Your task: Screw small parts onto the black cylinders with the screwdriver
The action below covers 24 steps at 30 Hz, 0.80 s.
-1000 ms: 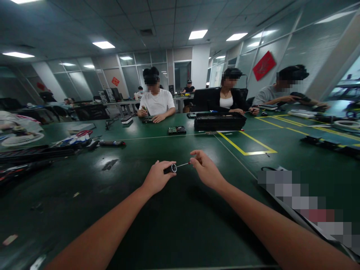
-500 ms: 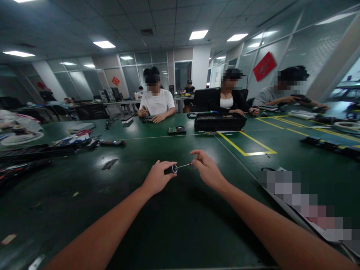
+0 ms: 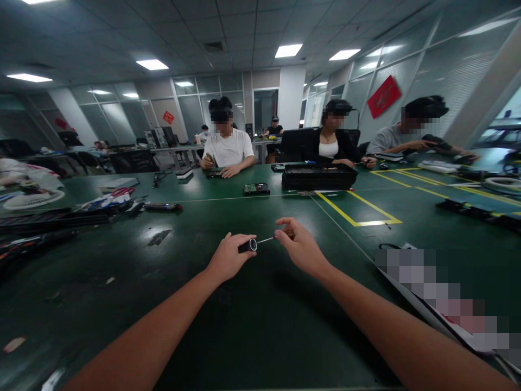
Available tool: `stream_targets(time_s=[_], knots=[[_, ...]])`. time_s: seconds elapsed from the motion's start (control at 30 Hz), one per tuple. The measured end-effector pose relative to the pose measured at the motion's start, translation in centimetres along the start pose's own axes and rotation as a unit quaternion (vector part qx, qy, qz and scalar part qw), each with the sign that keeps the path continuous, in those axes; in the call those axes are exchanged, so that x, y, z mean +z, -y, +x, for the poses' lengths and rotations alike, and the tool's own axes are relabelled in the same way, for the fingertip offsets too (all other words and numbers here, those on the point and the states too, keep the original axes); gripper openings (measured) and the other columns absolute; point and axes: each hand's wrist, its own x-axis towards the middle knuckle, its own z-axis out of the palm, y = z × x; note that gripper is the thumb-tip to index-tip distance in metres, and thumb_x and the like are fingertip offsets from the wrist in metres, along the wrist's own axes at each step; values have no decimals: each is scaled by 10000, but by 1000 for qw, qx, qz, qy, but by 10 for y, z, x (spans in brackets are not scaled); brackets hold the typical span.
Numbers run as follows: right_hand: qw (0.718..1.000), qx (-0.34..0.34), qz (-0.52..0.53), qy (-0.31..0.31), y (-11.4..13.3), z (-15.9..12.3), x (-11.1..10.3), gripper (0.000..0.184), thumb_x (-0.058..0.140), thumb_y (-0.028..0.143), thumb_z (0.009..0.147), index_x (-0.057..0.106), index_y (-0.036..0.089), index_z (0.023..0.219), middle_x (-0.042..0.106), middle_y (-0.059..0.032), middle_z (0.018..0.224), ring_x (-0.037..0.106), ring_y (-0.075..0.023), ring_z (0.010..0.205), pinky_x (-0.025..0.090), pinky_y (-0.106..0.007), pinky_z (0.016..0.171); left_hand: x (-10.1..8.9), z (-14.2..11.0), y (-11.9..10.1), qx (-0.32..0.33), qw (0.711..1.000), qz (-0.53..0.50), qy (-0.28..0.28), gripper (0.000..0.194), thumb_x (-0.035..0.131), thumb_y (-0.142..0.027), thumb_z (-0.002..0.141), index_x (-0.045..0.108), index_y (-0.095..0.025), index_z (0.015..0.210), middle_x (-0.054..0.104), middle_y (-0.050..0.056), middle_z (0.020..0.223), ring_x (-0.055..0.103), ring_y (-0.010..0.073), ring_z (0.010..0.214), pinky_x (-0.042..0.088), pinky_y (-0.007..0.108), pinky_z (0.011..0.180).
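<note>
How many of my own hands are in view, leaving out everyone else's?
2. Your left hand grips a black cylinder with a pale ring at one end; right of it, your right hand pinches a thin screwdriver-like tool. Both show plainly.

Tabletop [image 3: 244,336]: green, with yellow tape [image 3: 376,222] ahead to my right
Bin [image 3: 319,179]: black and long, just beyond the tape
Circuit board [image 3: 255,188]: left of the bin — near, apart
Co-worker [image 3: 228,145]: in a white shirt [image 3: 235,153], seated across from me
Wall [image 3: 433,81]: a tilted red decoration [image 3: 385,96] hangs to my right
Ceiling [image 3: 240,27]: bright light panels [image 3: 288,51] — above us
</note>
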Motion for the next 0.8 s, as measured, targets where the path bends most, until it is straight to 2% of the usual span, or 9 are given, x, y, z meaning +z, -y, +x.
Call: stream_targets(time_s=[0.13, 0.23, 0.33, 0.43, 0.6, 0.7, 0.8], knots=[[999, -1, 35, 0, -3, 1, 0, 275, 550, 373, 878, 584, 194, 1084, 664, -40, 925, 625, -183, 831, 481, -333, 754, -1, 0, 0, 5, 1000, 1, -5, 422, 693, -269, 822, 635, -286, 1240, 658, 31, 1241, 575, 236, 1177, 158, 572, 1171], [999, 11, 42, 19, -4, 0, 1, 269, 479, 408, 919, 585, 201, 1053, 648, -16, 825, 617, -171, 738, 473, -311, 673, -2, 0, 1, 3, 1000, 3, -2, 421, 691, -269, 824, 633, -282, 1241, 656, 33, 1247, 569, 238, 1188, 155, 576, 1170], [1000, 19, -9, 16, -4, 0, 2, 368, 371, 482, 956, 616, 210, 918, 568, 12, 648, 558, -162, 606, 411, -292, 577, -2, 0, 0, 0, 1000, 3, -4, 410, 694, -271, 821, 642, -279, 1228, 657, 35, 1245, 571, 242, 1187, 169, 576, 1164], [999, 10, -35, -2, -4, 0, 2, 357, 351, 451, 957, 620, 222, 906, 569, 3, 683, 543, -167, 627, 388, -292, 578, -3, 0, -2, 1, 1000, 3, -7, 409, 691, -270, 823, 641, -283, 1229, 655, 32, 1251, 569, 238, 1192, 169, 571, 1165], [999, 28, 42, -2, -3, -2, 3, 254, 380, 287, 892, 505, 239, 1108, 585, 13, 795, 528, -166, 669, 419, -301, 629, -2, 0, -4, 1, 1000, 4, 11, 394, 683, -268, 827, 645, -277, 1219, 649, 39, 1259, 562, 250, 1205, 163, 582, 1163], [996, 29, 83, -16, -2, -1, 4, 237, 420, 272, 863, 483, 237, 1088, 582, -2, 841, 554, -179, 758, 456, -313, 692, -1, 0, -2, 0, 1000, 3, 9, 409, 683, -275, 827, 638, -270, 1234, 650, 44, 1257, 561, 254, 1201, 157, 583, 1165], [987, 46, 155, -19, -4, 2, 6, 193, 493, 340, 865, 515, 227, 1019, 599, -30, 888, 571, -186, 803, 490, -335, 755, -2, 0, -3, 8, 1000, 1, 4, 434, 683, -275, 831, 624, -272, 1261, 653, 43, 1246, 568, 247, 1176, 187, 570, 1163]])
